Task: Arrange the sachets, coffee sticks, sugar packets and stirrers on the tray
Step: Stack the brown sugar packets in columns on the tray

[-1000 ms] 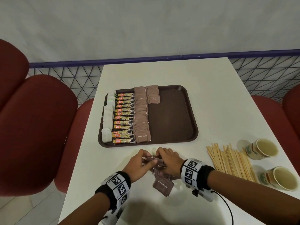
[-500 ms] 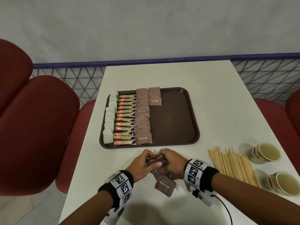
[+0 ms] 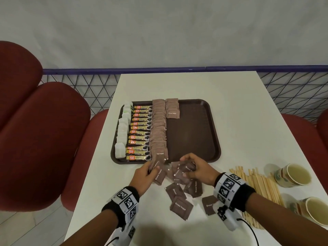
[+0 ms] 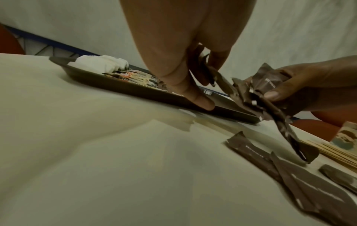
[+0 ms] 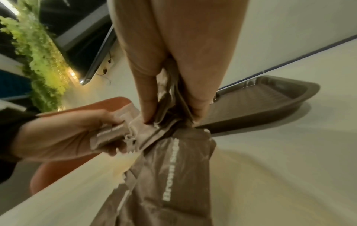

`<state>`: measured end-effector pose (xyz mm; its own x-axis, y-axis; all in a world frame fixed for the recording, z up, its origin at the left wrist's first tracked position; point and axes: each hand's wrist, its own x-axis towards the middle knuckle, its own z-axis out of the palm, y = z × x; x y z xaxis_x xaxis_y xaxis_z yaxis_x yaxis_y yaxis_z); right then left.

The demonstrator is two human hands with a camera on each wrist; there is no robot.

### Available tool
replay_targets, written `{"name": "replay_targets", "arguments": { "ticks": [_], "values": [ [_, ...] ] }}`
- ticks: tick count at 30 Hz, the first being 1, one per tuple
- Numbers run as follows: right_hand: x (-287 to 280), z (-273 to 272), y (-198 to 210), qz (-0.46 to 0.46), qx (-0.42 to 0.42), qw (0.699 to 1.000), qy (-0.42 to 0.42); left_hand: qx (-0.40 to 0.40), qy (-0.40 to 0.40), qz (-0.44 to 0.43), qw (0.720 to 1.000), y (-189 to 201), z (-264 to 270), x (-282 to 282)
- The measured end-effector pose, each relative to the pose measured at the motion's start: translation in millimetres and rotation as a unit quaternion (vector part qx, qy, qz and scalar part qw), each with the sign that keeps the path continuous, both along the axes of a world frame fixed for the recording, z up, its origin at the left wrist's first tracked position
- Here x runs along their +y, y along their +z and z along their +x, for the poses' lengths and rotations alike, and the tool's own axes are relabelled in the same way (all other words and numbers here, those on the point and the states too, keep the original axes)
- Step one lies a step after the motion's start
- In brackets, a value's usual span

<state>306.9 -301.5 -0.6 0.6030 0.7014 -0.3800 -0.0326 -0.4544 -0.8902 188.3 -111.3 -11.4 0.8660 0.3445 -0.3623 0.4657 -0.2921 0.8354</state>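
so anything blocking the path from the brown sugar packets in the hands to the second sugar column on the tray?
Nothing visible. The left hand and right hand hold brown sugar packets at the dark brown plastic tray's near edge; the bare floor below the short packet column is open.

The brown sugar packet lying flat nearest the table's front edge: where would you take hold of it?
Pinch the brown sugar packet by its raised near corner, coming from above and the front. It lies flat on the table, overlapping another packet, so only edges offer a grip.

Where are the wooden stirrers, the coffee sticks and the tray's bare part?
wooden stirrers (image 3: pixel 255 183), head view, middle of the bundle on the table.
coffee sticks (image 3: pixel 140 132), head view, middle of the row.
tray (image 3: pixel 191 132), head view, bare floor right of the sugar packets.
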Motion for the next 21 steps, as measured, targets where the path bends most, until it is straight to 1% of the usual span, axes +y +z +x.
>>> {"name": "replay_targets", "arguments": {
  "ticks": [2,5,6,8,10,11,15,17,21],
  "values": [
    [0.4,7.1,7.9,0.025,0.015,0.999,-0.031,0.001,0.024,-0.009,1.0,1.9,0.6,2.2],
    [6.9,10.8,16.3,0.082,0.068,0.991,-0.083,0.011,0.052,-0.041,0.998,3.2,4.8,1.5],
    [10.5,9.7,16.6,0.097,0.089,0.986,-0.098,0.018,0.06,-0.069,0.996,2.1,7.6,-0.1],
    [19.1,5.2,13.7,0.117,0.124,0.978,-0.118,0.025,0.081,-0.151,0.985,3.5,15.3,-5.4],
    [27.4,-1.2,8.9,0.118,0.136,0.976,-0.125,0.029,0.103,-0.229,0.968,6.4,22.8,-10.9],
    [31.0,-4.5,6.3,0.118,0.141,0.974,-0.131,0.029,0.111,-0.249,0.962,7.8,25.6,-13.2],
    [40.9,-14.3,-2.1,0.122,0.18,0.963,-0.157,0.028,0.117,-0.289,0.95,11.0,28.7,-17.3],
    [44.2,-17.0,-3.4,0.122,0.19,0.963,-0.149,0.04,0.108,-0.297,0.948,11.7,28.7,-18.3],
    [51.2,-20.3,-0.6,0.124,0.166,0.971,-0.119,0.047,0.083,-0.289,0.953,13.8,29.7,-20.9]
  ]
}}
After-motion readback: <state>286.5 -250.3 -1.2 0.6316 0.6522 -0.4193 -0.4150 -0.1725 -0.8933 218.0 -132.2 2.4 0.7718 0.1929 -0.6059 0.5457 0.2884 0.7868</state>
